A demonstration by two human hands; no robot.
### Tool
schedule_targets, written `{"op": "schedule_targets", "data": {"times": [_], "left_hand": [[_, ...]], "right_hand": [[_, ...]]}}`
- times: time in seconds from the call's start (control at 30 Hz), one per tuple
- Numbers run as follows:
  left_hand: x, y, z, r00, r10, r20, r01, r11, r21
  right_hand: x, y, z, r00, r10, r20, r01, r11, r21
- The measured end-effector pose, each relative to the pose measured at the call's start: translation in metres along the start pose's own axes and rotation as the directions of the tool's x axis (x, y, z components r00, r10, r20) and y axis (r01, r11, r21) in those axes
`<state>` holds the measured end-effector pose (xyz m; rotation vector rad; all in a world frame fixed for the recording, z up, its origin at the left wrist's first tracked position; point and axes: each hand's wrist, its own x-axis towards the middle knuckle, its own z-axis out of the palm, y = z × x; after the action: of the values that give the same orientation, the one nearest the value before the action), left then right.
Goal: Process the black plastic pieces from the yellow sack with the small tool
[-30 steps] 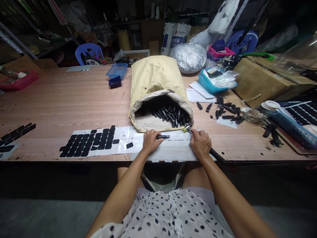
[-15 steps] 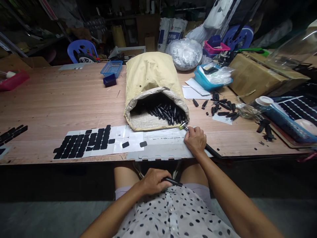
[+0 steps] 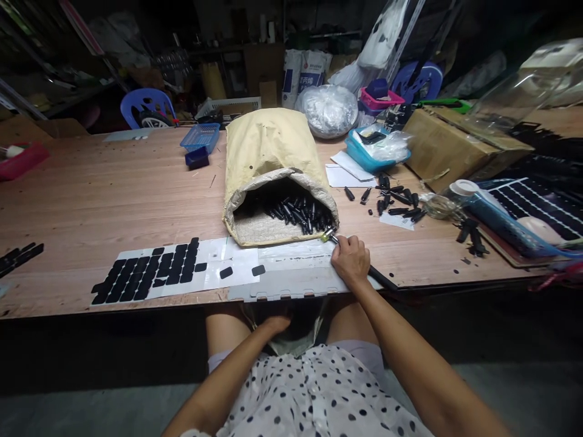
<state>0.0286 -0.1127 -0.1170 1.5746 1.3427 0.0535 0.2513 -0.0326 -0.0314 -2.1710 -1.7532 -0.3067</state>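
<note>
My right hand (image 3: pixel 351 261) is closed round a small hammer (image 3: pixel 382 277) with a black handle, resting at the table's front edge. The hammer's metal head has a yellowish end and lies close to the mouth of a tan woven sack (image 3: pixel 273 139). Inside the sack's open mouth is a heap of small black pointed parts (image 3: pixel 303 213). My left hand (image 3: pixel 279 323) reaches down below the table edge, into a bag (image 3: pixel 298 345) between my knees; its fingers are hidden there.
Left of the sack, a white sheet (image 3: pixel 217 283) bears rows of black stickers (image 3: pixel 136 276). Loose black parts (image 3: pixel 398 197) lie to the right, near a blue basin (image 3: pixel 378 159) and a cardboard box (image 3: pixel 449 142). A blue basket (image 3: pixel 200 138) stands farther back.
My left hand has moved from my lap, where it held a black tube-like part, down below the table edge. That part is out of sight. My right hand still grips the hammer.
</note>
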Motion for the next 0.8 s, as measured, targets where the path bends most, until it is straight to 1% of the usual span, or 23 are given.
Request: {"op": "schedule_targets", "data": {"times": [0.03,0.07,0.1,0.13,0.17,0.2,0.23,0.27,0.3,0.33,0.37,0.4,0.43,0.47,0.5,0.53,0.57,0.6,0.67,0.73,0.8], "left_hand": [[-0.006,0.003,-0.003,0.999,-0.026,0.042,0.025,0.999,0.033],[-0.013,0.009,-0.009,0.993,-0.038,0.11,0.03,0.997,0.071],[-0.021,0.016,-0.017,0.976,-0.026,0.214,0.005,0.995,0.096],[-0.028,0.025,-0.028,0.935,0.0,0.355,-0.036,0.995,0.094],[-0.034,0.037,-0.042,0.863,0.041,0.504,-0.085,0.994,0.065],[-0.039,0.05,-0.058,0.763,0.091,0.64,-0.11,0.994,-0.01],[-0.04,0.064,-0.076,0.683,0.147,0.715,-0.101,0.989,-0.106],[-0.038,0.078,-0.094,0.68,0.209,0.703,-0.09,0.975,-0.203],[-0.032,0.093,-0.112,0.734,0.256,0.629,-0.096,0.956,-0.276],[-0.023,0.106,-0.128,0.816,0.281,0.505,-0.114,0.935,-0.335],[-0.01,0.118,-0.142,0.909,0.283,0.308,-0.154,0.911,-0.382],[0.005,0.128,-0.154,0.968,0.246,0.056,-0.204,0.893,-0.401],[0.021,0.136,-0.163,0.972,0.166,-0.166,-0.219,0.895,-0.388],[0.037,0.143,-0.169,0.935,0.071,-0.347,-0.204,0.909,-0.364],[0.052,0.149,-0.173,0.88,-0.015,-0.475,-0.164,0.929,-0.332],[0.065,0.154,-0.175,0.825,-0.083,-0.559,-0.105,0.95,-0.295],[0.075,0.158,-0.176,0.779,-0.129,-0.614,-0.041,0.966,-0.255],[0.082,0.161,-0.176,0.745,-0.157,-0.648,0.02,0.977,-0.214],[0.089,0.167,-0.175,0.705,-0.191,-0.683,0.121,0.981,-0.15],[0.091,0.172,-0.175,0.689,-0.217,-0.692,0.191,0.975,-0.116],[0.092,0.176,-0.175,0.684,-0.226,-0.693,0.225,0.97,-0.094]], "right_hand": [[0.0,0.0,0.0,1.0,0.0,-0.001,0.0,1.0,-0.005],[-0.001,0.0,0.0,1.0,0.0,-0.001,0.0,1.0,-0.01],[-0.001,0.0,0.0,1.0,0.0,-0.003,0.0,1.0,-0.015],[-0.002,-0.001,0.001,1.0,0.0,-0.007,0.0,1.0,-0.02],[-0.002,-0.001,0.001,1.0,-0.001,-0.012,0.001,1.0,-0.024],[-0.003,-0.001,0.001,1.0,-0.003,-0.019,0.002,1.0,-0.026],[-0.003,-0.001,0.001,1.0,-0.005,-0.026,0.004,1.0,-0.028],[-0.003,-0.001,0.001,1.0,-0.007,-0.03,0.006,1.0,-0.029],[-0.003,-0.002,0.0,0.999,-0.009,-0.031,0.008,1.0,-0.03],[-0.003,-0.002,0.0,1.0,-0.01,-0.029,0.009,0.999,-0.031],[-0.003,-0.002,0.0,1.0,-0.009,-0.025,0.009,0.999,-0.032],[-0.003,-0.002,0.0,1.0,-0.009,-0.02,0.008,0.999,-0.032],[-0.004,-0.002,0.0,1.0,-0.009,-0.017,0.008,0.999,-0.032],[-0.004,-0.002,0.0,1.0,-0.01,-0.015,0.01,0.999,-0.033],[-0.004,-0.001,0.0,1.0,-0.013,-0.014,0.012,0.999,-0.034],[-0.004,-0.001,0.0,1.0,-0.016,-0.014,0.016,0.999,-0.037],[-0.004,-0.001,0.001,1.0,-0.019,-0.016,0.018,0.999,-0.042],[-0.004,-0.001,0.001,1.0,-0.019,-0.018,0.019,0.999,-0.047],[-0.005,0.0,0.002,1.0,-0.017,-0.021,0.016,0.998,-0.054],[-0.006,-0.001,0.003,1.0,-0.013,-0.019,0.012,0.998,-0.054],[-0.006,-0.001,0.003,1.0,-0.011,-0.014,0.01,0.999,-0.048]]}}
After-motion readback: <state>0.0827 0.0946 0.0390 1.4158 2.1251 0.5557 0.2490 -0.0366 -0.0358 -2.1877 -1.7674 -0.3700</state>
